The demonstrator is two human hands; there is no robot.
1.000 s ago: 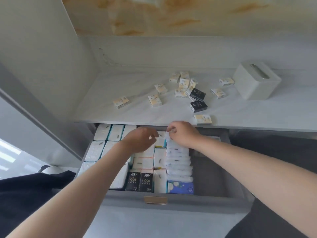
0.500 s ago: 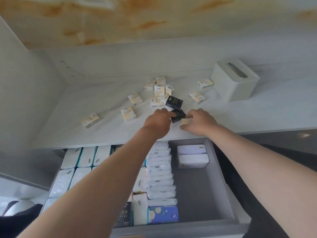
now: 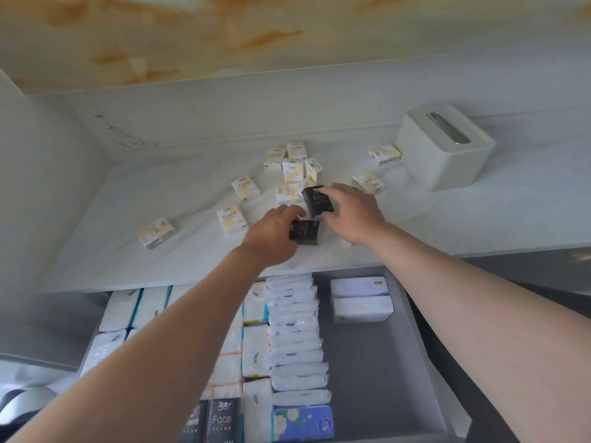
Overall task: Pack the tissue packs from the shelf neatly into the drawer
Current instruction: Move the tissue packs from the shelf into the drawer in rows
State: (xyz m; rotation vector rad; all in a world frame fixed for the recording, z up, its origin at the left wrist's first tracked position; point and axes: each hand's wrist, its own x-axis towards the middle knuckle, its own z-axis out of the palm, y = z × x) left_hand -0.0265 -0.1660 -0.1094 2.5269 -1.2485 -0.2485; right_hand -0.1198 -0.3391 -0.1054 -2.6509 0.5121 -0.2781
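Both my hands are up on the white shelf (image 3: 160, 260). My left hand (image 3: 275, 231) grips a black tissue pack (image 3: 304, 231) lying near the shelf's front edge. My right hand (image 3: 353, 212) holds a second black tissue pack (image 3: 318, 201), tilted up off the shelf. Several cream "Face" tissue packs (image 3: 292, 171) lie scattered on the shelf behind and to the left. Below, the open grey drawer (image 3: 367, 362) holds rows of white packs on its left and middle, two white packs (image 3: 361, 298) at its back right, and black packs (image 3: 222, 420) at the front.
A white tissue box holder (image 3: 444, 151) stands at the shelf's back right. A cream pack (image 3: 385, 155) lies beside it. The drawer's right half shows bare grey floor. A blue floral pack (image 3: 303, 423) sits at the drawer's front.
Both hands rose from the drawer to the shelf. The left hand took hold of one black pack, and the right hand moved on from a cream pack to lift the other black one.
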